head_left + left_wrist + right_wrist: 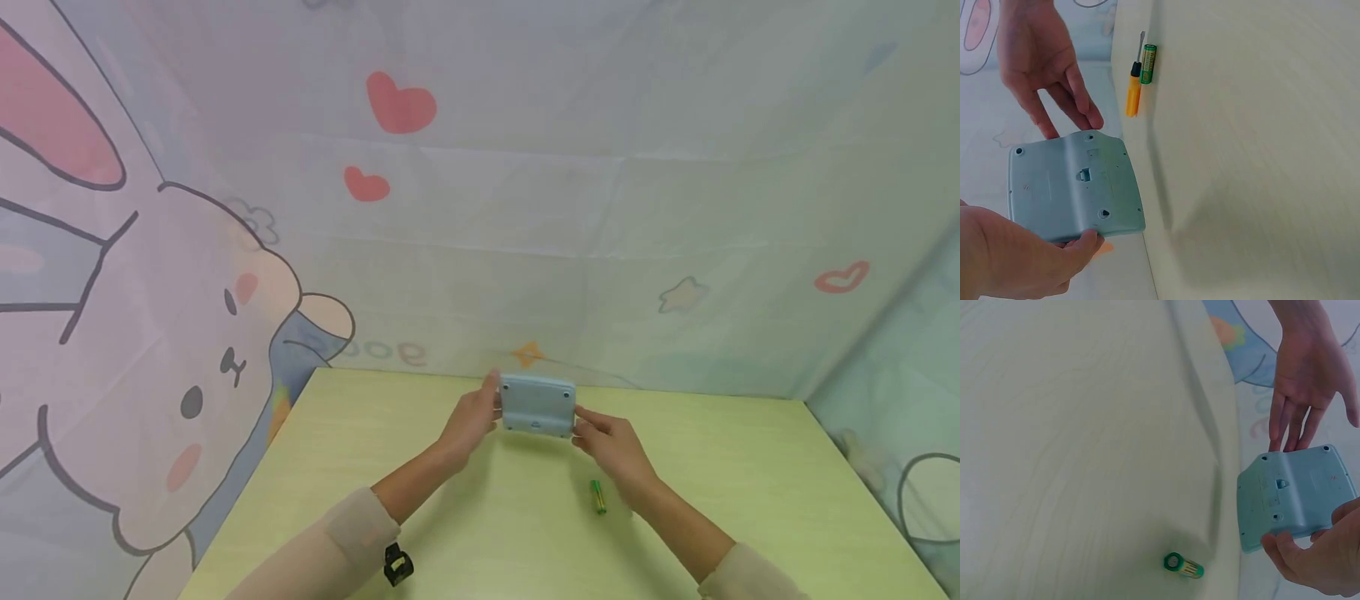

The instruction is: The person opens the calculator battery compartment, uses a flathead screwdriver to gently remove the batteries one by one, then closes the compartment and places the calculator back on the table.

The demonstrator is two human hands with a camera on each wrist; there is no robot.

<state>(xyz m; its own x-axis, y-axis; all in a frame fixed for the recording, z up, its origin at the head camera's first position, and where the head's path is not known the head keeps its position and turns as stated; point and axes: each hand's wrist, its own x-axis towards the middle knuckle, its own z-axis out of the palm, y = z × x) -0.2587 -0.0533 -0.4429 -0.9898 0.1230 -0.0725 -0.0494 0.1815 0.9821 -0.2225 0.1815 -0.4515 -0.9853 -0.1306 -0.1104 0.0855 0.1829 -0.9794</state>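
A light-blue calculator [537, 405], its back turned to me, is held up above the far part of the table. Small round holes and a battery-cover latch [1085, 175] mark that back. My left hand [472, 418] holds its left edge, the thumb near the upper corner. At the opposite edge, my right hand [611, 446] grips with its fingertips. The front of the calculator is hidden. A green battery [597, 497] lies on the table below the right hand. Beside it, in the left wrist view, is a screwdriver [1134, 84] with a yellow handle.
The pale yellow-green table [420, 517] ends at a cloth backdrop [525, 208] printed with hearts and a rabbit, close behind the calculator. A small black object [397, 565] shows just under the left forearm.
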